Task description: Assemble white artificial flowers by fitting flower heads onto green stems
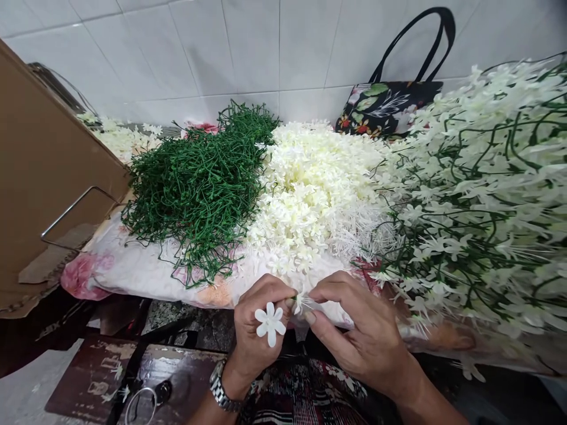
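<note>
Where both grips meet, left hand (259,333) and right hand (365,336) pinch a small blossom (303,303) (mostly hidden).

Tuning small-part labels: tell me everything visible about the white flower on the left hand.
The flower is small, white and star-shaped, with several narrow rounded petals around a centre; it looks like moulded plastic. It lies flat, face to the camera, on the curled fingers of the left hand, above the watch. Only that hand touches it; whether it is stuck on or just resting cannot be told. Beside it, the left hand and the right hand pinch another white floret.
</note>
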Demonstrator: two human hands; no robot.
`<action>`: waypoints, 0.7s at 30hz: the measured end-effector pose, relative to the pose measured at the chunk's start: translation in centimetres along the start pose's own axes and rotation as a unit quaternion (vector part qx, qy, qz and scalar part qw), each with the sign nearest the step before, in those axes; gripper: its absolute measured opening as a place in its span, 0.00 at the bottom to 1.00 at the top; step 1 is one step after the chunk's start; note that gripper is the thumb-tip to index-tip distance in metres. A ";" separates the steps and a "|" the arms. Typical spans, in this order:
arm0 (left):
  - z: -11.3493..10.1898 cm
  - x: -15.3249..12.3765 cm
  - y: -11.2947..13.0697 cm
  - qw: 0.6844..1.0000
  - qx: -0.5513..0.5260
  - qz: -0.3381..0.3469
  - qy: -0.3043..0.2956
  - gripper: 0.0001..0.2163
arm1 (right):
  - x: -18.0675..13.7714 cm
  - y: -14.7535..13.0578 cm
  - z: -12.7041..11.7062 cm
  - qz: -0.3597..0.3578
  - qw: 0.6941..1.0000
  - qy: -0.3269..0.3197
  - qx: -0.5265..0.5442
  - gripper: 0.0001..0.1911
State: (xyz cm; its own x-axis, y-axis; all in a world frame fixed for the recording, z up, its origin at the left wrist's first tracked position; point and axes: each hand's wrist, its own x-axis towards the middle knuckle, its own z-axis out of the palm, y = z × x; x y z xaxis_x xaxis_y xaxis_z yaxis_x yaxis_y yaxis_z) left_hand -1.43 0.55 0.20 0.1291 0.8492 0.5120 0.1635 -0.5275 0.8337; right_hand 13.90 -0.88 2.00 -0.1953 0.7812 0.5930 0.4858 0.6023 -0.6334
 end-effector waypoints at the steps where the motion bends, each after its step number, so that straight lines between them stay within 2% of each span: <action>1: 0.0 0.0 0.0 1.000 0.001 0.002 0.000 0.05 | 0.0 0.0 0.0 0.001 1.000 -0.002 0.002 0.06; 15: 0.5 0.1 -0.2 1.000 0.021 0.009 0.013 0.05 | 0.3 0.3 0.4 0.014 0.999 0.046 -0.002 0.06; 21: 0.5 -0.4 -0.4 0.998 0.055 0.021 -0.001 0.07 | 0.2 0.5 0.7 0.021 0.999 0.029 0.002 0.06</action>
State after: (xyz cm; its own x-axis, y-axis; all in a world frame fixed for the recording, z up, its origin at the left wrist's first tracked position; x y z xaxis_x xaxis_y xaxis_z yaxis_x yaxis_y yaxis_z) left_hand -1.03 0.43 -0.44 0.1402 0.8266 0.5450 0.2641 -0.5617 0.7840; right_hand 13.46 -0.30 1.44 -0.1258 0.7953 0.5930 0.4891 0.5698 -0.6604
